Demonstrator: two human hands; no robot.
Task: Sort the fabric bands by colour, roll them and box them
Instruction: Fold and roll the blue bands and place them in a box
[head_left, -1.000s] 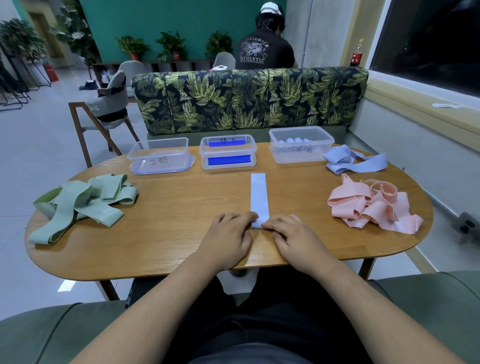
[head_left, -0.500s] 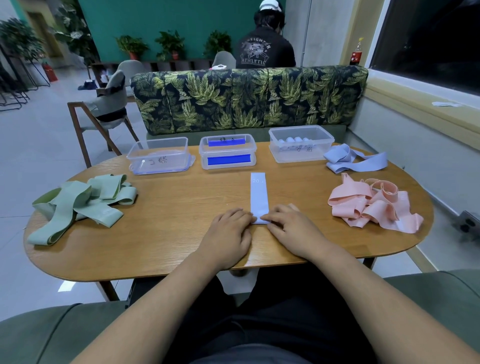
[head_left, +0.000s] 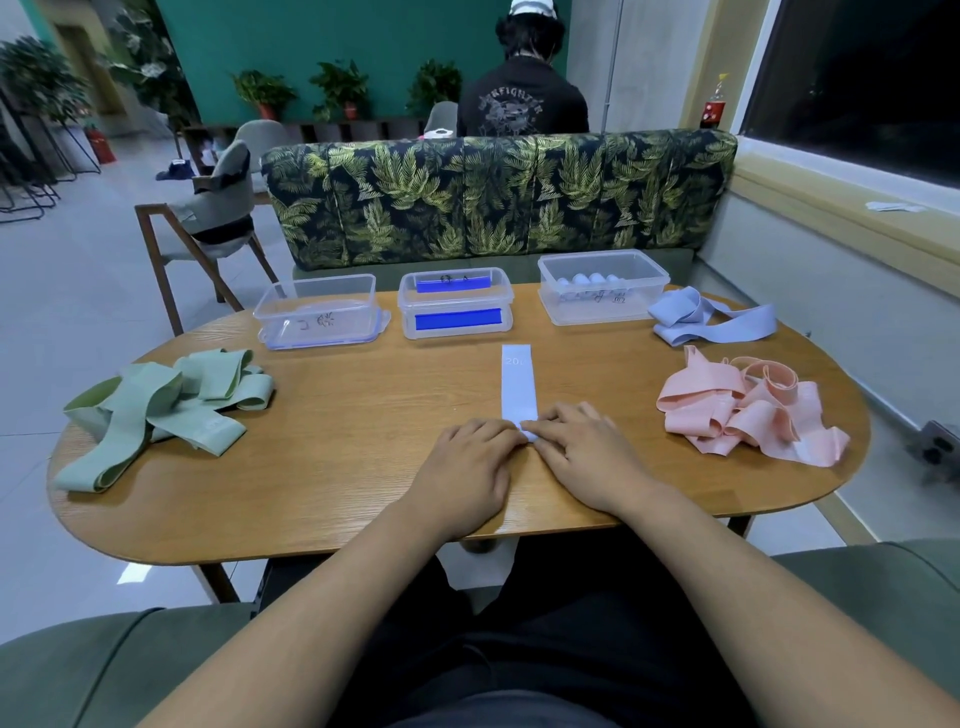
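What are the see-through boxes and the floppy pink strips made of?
The boxes look like clear, shiny plastic: the table shows through their walls. The pink strips look like soft, dull cloth, maybe stretchy: they lie in floppy loops and folds.

The table (head_left: 332, 467) is smooth brown wood with a soft shine. The boxes (head_left: 319, 312) at the far side are clear shiny plastic. The bands (head_left: 156, 410) are soft matt cloth.

End of blue band (head_left: 518, 384) pinched by left hand (head_left: 467, 462), right hand (head_left: 587, 452) (rest flat on table (head_left: 363, 415)).
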